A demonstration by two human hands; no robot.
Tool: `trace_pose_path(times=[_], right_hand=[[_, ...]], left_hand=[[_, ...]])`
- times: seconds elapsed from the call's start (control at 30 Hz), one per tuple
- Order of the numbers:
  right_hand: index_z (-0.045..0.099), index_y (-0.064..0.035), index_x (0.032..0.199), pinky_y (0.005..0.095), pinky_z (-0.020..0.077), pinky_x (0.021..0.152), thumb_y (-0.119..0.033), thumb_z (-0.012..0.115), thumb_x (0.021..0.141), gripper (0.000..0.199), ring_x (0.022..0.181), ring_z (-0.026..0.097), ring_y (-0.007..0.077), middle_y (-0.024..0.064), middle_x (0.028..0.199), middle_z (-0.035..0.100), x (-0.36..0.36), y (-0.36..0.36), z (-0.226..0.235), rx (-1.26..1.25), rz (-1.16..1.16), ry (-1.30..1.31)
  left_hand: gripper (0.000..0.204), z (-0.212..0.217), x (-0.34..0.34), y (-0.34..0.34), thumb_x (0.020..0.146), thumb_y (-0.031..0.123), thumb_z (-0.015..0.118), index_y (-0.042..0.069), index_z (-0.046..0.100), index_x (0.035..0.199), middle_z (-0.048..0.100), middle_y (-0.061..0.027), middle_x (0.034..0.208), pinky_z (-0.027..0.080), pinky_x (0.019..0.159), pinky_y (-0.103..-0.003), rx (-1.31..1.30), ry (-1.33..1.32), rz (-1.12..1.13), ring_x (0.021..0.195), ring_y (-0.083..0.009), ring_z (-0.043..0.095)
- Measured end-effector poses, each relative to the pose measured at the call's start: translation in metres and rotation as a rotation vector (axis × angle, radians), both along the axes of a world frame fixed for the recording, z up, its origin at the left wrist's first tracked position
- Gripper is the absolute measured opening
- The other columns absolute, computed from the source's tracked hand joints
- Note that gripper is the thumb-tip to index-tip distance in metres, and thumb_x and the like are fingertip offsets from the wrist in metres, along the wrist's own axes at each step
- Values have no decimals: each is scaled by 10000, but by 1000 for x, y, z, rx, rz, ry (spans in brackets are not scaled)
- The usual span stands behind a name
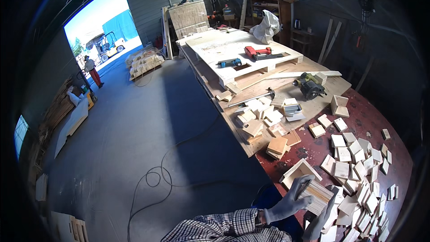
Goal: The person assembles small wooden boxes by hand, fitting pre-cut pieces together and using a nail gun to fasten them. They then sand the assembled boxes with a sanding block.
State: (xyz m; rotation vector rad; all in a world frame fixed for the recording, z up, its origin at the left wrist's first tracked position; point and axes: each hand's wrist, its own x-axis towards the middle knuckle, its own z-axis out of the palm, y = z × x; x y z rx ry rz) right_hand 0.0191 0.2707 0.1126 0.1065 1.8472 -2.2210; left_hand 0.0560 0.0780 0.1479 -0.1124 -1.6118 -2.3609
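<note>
Near the lower right, my left hand (290,205) in a grey glove grips a stack of thin wooden pieces (316,196) from its left side. My right hand (319,225), also gloved, presses against the stack's right side; its fingers are partly hidden. The pieces stand side by side with their edges showing. Just beyond my left hand sits an open wooden box-like frame (299,170) on the red tabletop (273,166). A large loose heap of small wooden blocks (356,161) spreads to the right of my hands.
A plywood-topped bench holds a pallet (242,58), a red nail gun (257,53), a blue power tool (230,63), a green power tool (309,86) and a hammer (270,93). A black cable (168,192) loops over the floor. A person (92,71) stands near the doorway; outside is a forklift (109,47).
</note>
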Motion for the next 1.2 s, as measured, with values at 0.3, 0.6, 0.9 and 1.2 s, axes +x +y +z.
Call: trace_pose_path(times=[0.3, 0.6, 0.9, 1.2], right_hand=[[268, 56, 1657, 406, 446, 1069, -278, 555, 1092, 717, 1189, 550, 317, 237, 1393, 520, 8, -28, 54, 369, -24, 485], [330, 42, 1645, 485, 421, 1089, -322, 621, 1032, 770, 1196, 542, 375, 273, 1374, 521, 22, -29, 70, 520, -1, 780], [375, 26, 1628, 444, 458, 1057, -345, 624, 1032, 745, 1161, 563, 349, 247, 1317, 604, -14, 1, 45, 434, -13, 595], [476, -113, 1607, 536, 410, 1012, -396, 703, 953, 748, 1165, 540, 434, 301, 1337, 535, 30, -17, 44, 847, 22, 947]], left_hand=[[620, -12, 0, -11, 995, 134, 650, 113, 413, 1568, 516, -87, 1424, 509, 977, -304, 20, -124, -9, 1189, -166, 568], [462, -21, -6, -10, 1075, 267, 531, 57, 455, 1479, 559, -145, 1439, 502, 1121, -416, 342, -160, -94, 1323, -279, 593], [726, -11, -4, -27, 1051, 583, 488, 124, 406, 1607, 569, -146, 1514, 586, 973, -532, 655, -360, -294, 1289, -350, 632], [694, -7, -20, -25, 1054, 557, 435, 73, 473, 1551, 603, -149, 1457, 520, 1099, -520, 693, -456, -239, 1318, -327, 616]])
